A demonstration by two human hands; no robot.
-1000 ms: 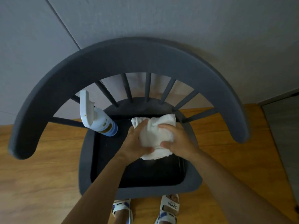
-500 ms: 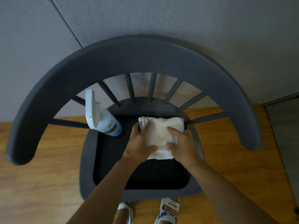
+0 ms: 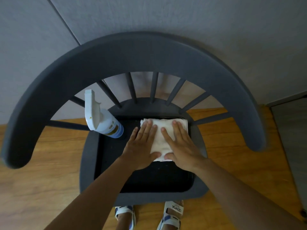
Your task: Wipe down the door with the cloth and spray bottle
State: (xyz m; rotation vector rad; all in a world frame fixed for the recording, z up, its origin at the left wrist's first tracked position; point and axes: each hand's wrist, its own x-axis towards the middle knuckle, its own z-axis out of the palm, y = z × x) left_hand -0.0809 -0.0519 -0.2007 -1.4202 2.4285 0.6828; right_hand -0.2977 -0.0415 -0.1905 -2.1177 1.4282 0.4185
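A folded white cloth lies at the back of a dark chair seat. My left hand and my right hand both lie flat on it with straight fingers, pressing it down side by side. A white spray bottle with a blue and gold label stands upright on the seat's back left corner, just left of my left hand and apart from it. The door is not in view.
The dark grey chair has a wide curved backrest on spindles, arching over the seat. A grey wall stands behind it. Wooden floor surrounds the chair. My sandalled feet stand at the seat's front edge.
My hands went from gripping the bunched cloth to lying flat on it. The cloth now lies folded and flattened on the seat. The bottle has not moved.
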